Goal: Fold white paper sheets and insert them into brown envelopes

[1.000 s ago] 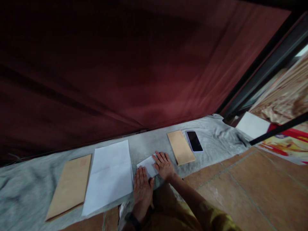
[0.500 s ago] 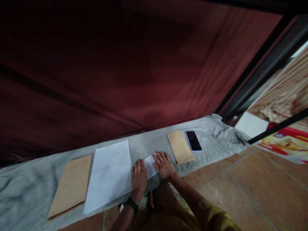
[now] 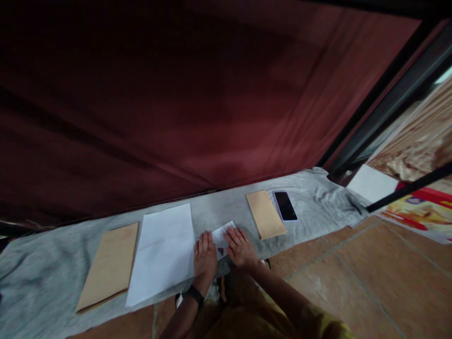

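Small folded paper (image 3: pixel 223 231): white, creased, compact, far corner poking out between my hands. Lies on grey cloth (image 3: pixel 42 278), just right of large white sheet (image 3: pixel 162 249). My left hand (image 3: pixel 205 254) and right hand (image 3: pixel 240 247) flat on it, fingers stretched out, gripping nothing. Brown envelope (image 3: pixel 265 214), then phone (image 3: pixel 285 205), further right; second brown envelope (image 3: pixel 109 266) far left.

Small white paper (image 3: pixel 225 230) mostly hidden under two flat hands.
Covered by left hand (image 3: pixel 205 254) and right hand (image 3: pixel 241 247) except a far corner and a strip between them. Cut off at bottom edge: both forearms (image 3: pixel 282 301). Cut off at left edge: grey cloth (image 3: pixel 35 282). Cut off at right edge, too blurred to read: colourful printed sheet (image 3: pixel 420 212).
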`<state>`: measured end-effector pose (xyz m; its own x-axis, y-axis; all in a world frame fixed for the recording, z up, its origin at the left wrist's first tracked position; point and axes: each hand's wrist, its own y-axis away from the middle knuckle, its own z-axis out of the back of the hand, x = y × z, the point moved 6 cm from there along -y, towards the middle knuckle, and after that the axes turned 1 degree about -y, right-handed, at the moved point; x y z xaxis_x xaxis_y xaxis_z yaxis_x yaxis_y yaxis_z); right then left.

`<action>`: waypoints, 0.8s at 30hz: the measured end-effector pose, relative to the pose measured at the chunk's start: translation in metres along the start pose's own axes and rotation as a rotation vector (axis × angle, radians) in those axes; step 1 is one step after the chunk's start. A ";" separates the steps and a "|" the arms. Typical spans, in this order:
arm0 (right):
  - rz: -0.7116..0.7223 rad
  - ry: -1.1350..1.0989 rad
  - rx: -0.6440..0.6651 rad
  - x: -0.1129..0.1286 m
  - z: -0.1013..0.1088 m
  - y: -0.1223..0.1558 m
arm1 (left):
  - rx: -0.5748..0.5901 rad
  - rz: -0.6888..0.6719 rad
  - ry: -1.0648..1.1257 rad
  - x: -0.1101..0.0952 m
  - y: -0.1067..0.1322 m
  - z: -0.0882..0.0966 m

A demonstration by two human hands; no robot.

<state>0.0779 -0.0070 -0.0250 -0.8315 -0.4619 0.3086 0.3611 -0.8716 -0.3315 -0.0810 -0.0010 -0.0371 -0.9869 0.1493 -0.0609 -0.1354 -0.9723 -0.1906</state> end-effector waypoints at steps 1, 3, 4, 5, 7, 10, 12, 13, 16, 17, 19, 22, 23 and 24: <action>0.007 -0.001 0.009 0.003 -0.001 0.003 | 0.005 -0.001 0.000 0.000 -0.001 0.001; 0.001 0.002 0.016 0.005 -0.002 0.008 | 0.013 -0.006 0.015 0.001 -0.003 0.004; -0.001 0.003 0.017 0.005 -0.002 0.009 | 0.018 -0.006 0.030 0.002 -0.005 0.007; 0.001 0.003 0.017 0.004 -0.002 0.009 | 0.024 -0.003 0.049 0.004 -0.007 0.009; 0.004 0.001 0.009 0.003 -0.002 0.008 | 0.048 0.010 0.095 0.008 -0.013 0.015; -0.005 -0.001 -0.001 0.002 -0.001 0.007 | 0.108 0.040 0.177 0.015 -0.027 0.021; -0.014 -0.002 0.008 0.002 0.000 0.006 | 0.152 0.080 0.258 0.019 -0.036 0.024; -0.015 -0.004 0.019 0.002 0.001 0.005 | 0.173 0.108 0.299 0.021 -0.041 0.024; -0.011 -0.014 0.057 0.003 0.002 0.005 | 0.227 0.176 0.380 0.027 -0.051 0.023; -0.012 -0.017 0.065 0.003 0.002 0.005 | 0.242 0.189 0.394 0.029 -0.053 0.023; -0.019 -0.020 0.071 0.002 0.003 0.005 | 0.273 0.208 0.427 0.031 -0.057 0.021; -0.045 -0.019 0.063 -0.003 0.003 0.007 | 0.328 0.241 0.503 0.037 -0.059 0.019; -0.057 -0.017 0.059 -0.006 0.003 0.008 | 0.345 0.257 0.532 0.039 -0.059 0.019; -0.070 -0.016 0.054 -0.009 0.003 0.009 | 0.361 0.276 0.564 0.041 -0.059 0.019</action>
<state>0.0902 -0.0114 -0.0283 -0.8488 -0.4020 0.3433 0.3253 -0.9091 -0.2602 -0.1149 0.0590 -0.0096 -0.8069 -0.1345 -0.5752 -0.0048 -0.9722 0.2341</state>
